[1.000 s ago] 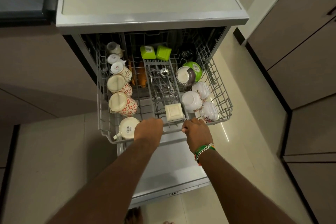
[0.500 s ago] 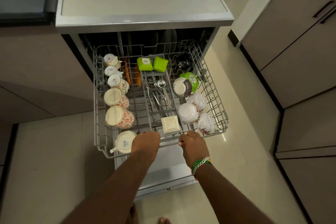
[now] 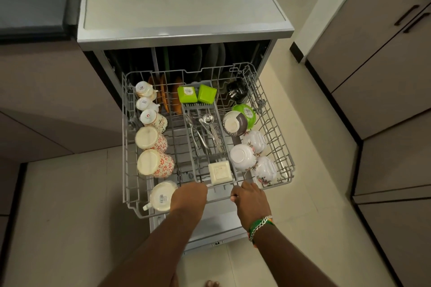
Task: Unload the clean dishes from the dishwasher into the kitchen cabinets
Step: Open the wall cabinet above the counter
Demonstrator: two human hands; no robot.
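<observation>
Rack: grey wire upper rack [image 3: 277, 144], pulled out of dishwasher [image 3: 186, 30], holds upturned mugs [image 3: 155, 162] at 9 o'clock, bowls [image 3: 242, 156] at 3.
Hands: left hand [image 3: 189, 196] and right hand [image 3: 249, 200] curl round its front rail, 6 o'clock.
Around: cutlery tray [image 3: 205, 137] central; cabinets [image 3: 384, 77] at 3.

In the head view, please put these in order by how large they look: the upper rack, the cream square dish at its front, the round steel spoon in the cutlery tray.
Largest to smallest:
1. Upper rack, far the largest; it holds both of the others.
2. Cream square dish.
3. Round steel spoon, clearly smallest.
</observation>
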